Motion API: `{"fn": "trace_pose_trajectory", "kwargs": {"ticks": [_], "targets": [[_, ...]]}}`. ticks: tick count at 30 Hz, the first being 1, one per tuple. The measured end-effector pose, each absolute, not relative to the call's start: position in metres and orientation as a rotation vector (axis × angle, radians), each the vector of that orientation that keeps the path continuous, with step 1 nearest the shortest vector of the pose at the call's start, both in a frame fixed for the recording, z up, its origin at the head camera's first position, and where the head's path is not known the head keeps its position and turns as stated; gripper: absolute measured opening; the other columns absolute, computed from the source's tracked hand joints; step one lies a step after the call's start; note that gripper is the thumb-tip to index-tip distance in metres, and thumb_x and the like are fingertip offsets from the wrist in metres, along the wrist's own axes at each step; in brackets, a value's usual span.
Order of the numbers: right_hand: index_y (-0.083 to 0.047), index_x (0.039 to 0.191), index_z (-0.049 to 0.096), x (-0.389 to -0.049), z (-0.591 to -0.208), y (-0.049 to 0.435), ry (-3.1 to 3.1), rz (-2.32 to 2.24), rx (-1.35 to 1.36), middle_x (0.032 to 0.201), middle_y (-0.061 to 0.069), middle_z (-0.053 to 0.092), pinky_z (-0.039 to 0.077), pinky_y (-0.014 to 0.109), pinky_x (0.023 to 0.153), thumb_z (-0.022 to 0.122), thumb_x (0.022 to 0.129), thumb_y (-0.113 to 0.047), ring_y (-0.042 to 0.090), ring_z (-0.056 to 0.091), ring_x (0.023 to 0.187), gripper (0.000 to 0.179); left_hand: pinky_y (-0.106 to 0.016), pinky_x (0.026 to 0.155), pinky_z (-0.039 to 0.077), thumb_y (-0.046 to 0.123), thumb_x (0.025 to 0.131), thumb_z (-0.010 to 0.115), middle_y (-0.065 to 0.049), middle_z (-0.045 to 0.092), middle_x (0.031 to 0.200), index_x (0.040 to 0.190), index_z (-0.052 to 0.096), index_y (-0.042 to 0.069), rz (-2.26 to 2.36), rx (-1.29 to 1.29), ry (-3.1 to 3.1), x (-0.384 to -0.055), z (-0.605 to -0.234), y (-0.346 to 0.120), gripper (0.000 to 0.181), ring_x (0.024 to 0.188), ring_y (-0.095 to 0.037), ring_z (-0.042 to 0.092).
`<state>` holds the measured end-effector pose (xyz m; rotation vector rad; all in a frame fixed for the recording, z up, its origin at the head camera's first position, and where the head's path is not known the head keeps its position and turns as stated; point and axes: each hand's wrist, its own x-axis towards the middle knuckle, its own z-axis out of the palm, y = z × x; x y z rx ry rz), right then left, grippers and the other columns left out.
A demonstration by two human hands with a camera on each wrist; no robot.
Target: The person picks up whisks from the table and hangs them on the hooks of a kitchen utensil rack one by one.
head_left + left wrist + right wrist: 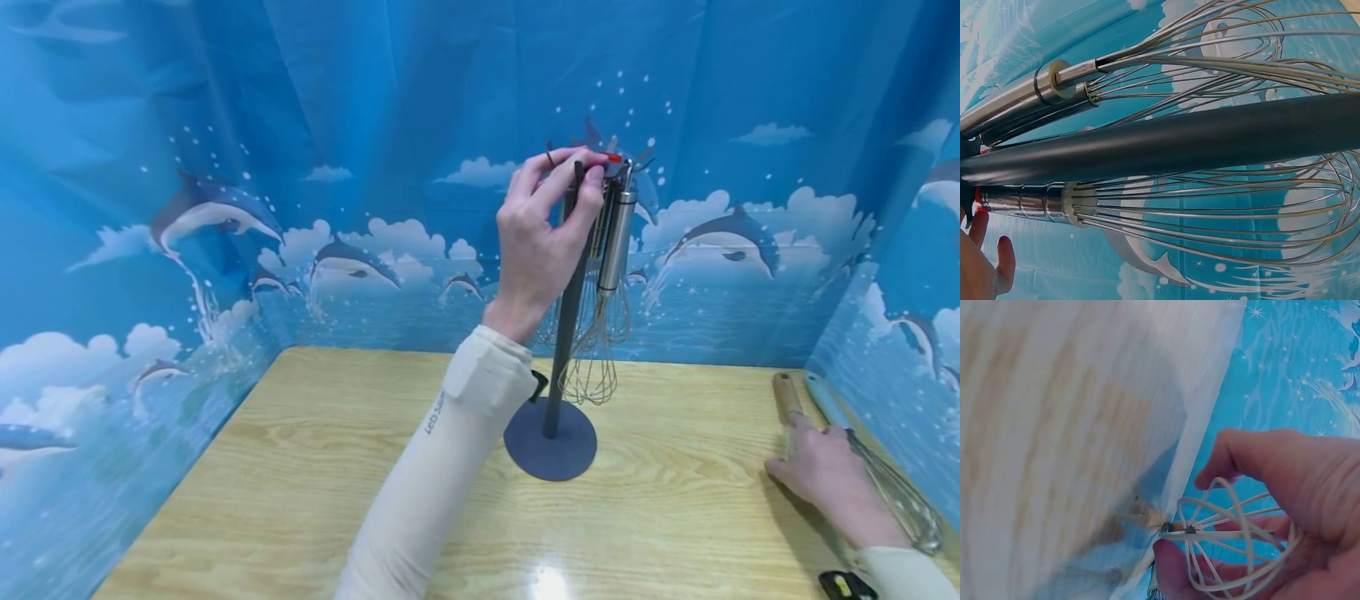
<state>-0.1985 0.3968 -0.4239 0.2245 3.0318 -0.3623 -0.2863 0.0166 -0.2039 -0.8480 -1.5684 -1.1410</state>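
My left hand (543, 225) is raised at the top of a dark upright whisk stand (567, 321), its thumb and fingers gripping the top by the hooks. Several wire whisks hang there; the nearest has a steel-handled whisk (617, 242) shape. In the left wrist view, fingertips touch the handle end of a hanging whisk (1210, 212) beside the dark pole (1179, 144). At the table's right side, my right hand (828, 475) holds a tan-handled whisk (787, 396) by its wires. The right wrist view shows its wire loops (1235, 537) within the curled fingers.
A second whisk with a pale blue handle (827, 402) lies right of my right hand, close to the curtain. The stand's round grey base (551, 454) rests on the wooden table (337, 475). Blue dolphin-print curtains (420, 100) surround the table.
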Motion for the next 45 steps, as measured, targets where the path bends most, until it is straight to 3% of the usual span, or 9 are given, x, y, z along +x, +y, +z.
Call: {"fn": "trace_pose_trajectory", "kwargs": {"ticks": [6, 11, 14, 17, 22, 31, 35, 40, 45], "targets": [[0.027, 0.142, 0.026, -0.193, -0.419, 0.396, 3.002, -0.445, 0.352, 0.118, 0.056, 0.04, 0.048, 0.067, 0.074, 0.063, 0.092, -0.045, 0.068, 0.042, 0.105, 0.095, -0.019, 0.1, 0.044, 0.018, 0.1, 0.064, -0.017, 0.068, 0.124, 0.117, 0.076, 0.001, -1.129, -0.84, -1.575, -0.286, -0.204, 0.017, 0.026, 0.119, -0.026, 0.06], [0.03, 0.133, 0.024, -0.19, -0.416, 0.396, 2.896, -0.531, 0.407, 0.09, 0.037, 0.055, 0.049, 0.051, 0.064, 0.06, 0.095, -0.048, 0.046, 0.057, 0.079, 0.094, -0.019, 0.1, 0.045, 0.018, 0.1, 0.065, -0.017, 0.069, 0.123, 0.116, 0.076, 0.002, -1.121, -0.834, -1.58, -0.285, -0.204, 0.017, 0.025, 0.118, -0.026, 0.06], [0.027, 0.123, 0.029, -0.189, -0.415, 0.395, 2.805, -0.538, 0.411, 0.074, 0.018, 0.052, 0.043, 0.041, 0.056, 0.059, 0.095, -0.048, 0.029, 0.053, 0.064, 0.085, -0.02, 0.1, 0.045, 0.018, 0.1, 0.065, -0.016, 0.069, 0.123, 0.117, 0.076, 0.002, -1.123, -0.836, -1.58, -0.284, -0.204, 0.017, 0.025, 0.118, -0.026, 0.06], [0.023, 0.116, 0.033, -0.188, -0.415, 0.392, 2.773, -0.517, 0.419, 0.07, 0.012, 0.049, 0.041, 0.039, 0.055, 0.056, 0.095, -0.05, 0.025, 0.051, 0.061, 0.079, -0.02, 0.099, 0.045, 0.017, 0.1, 0.065, -0.016, 0.069, 0.123, 0.117, 0.076, 0.002, -1.124, -0.838, -1.58, -0.284, -0.205, 0.017, 0.025, 0.118, -0.025, 0.06], [0.021, 0.118, 0.035, -0.186, -0.415, 0.391, 2.832, -0.464, 0.378, 0.075, 0.02, 0.057, 0.046, 0.045, 0.055, 0.049, 0.098, -0.058, 0.034, 0.058, 0.066, 0.082, -0.019, 0.099, 0.044, 0.018, 0.099, 0.065, -0.016, 0.069, 0.123, 0.116, 0.076, 0.003, -1.123, -0.838, -1.582, -0.284, -0.205, 0.018, 0.025, 0.118, -0.025, 0.06], [0.019, 0.139, 0.029, -0.19, -0.416, 0.395, 2.929, -0.442, 0.354, 0.113, 0.049, 0.056, 0.049, 0.053, 0.058, 0.043, 0.101, -0.054, 0.062, 0.06, 0.084, 0.084, -0.019, 0.098, 0.044, 0.018, 0.1, 0.065, -0.017, 0.069, 0.123, 0.116, 0.076, 0.003, -1.118, -0.838, -1.572, -0.285, -0.204, 0.017, 0.025, 0.118, -0.025, 0.06], [0.017, 0.142, 0.029, -0.188, -0.417, 0.393, 3.018, -0.49, 0.378, 0.103, 0.045, 0.06, 0.047, 0.048, 0.053, 0.044, 0.102, -0.051, 0.053, 0.062, 0.076, 0.08, -0.02, 0.098, 0.044, 0.019, 0.1, 0.065, -0.016, 0.069, 0.123, 0.115, 0.076, 0.003, -1.119, -0.841, -1.571, -0.285, -0.204, 0.017, 0.025, 0.117, -0.025, 0.06], [0.01, 0.146, 0.034, -0.182, -0.416, 0.379, 3.201, -0.59, 0.41, 0.073, 0.016, 0.059, 0.036, 0.037, 0.045, 0.048, 0.101, -0.043, 0.027, 0.05, 0.059, 0.071, -0.02, 0.1, 0.044, 0.019, 0.1, 0.065, -0.016, 0.069, 0.123, 0.115, 0.076, 0.003, -1.127, -0.841, -1.569, -0.285, -0.204, 0.017, 0.025, 0.118, -0.025, 0.06], [0.005, 0.147, 0.039, -0.18, -0.41, 0.368, 3.312, -0.718, 0.437, 0.072, 0.013, 0.059, 0.033, 0.034, 0.048, 0.051, 0.1, -0.038, 0.024, 0.048, 0.058, 0.065, -0.019, 0.101, 0.046, 0.016, 0.099, 0.065, -0.016, 0.068, 0.124, 0.116, 0.076, 0.002, -1.179, -0.837, -1.553, -0.284, -0.205, 0.018, 0.024, 0.119, -0.024, 0.06]]}}
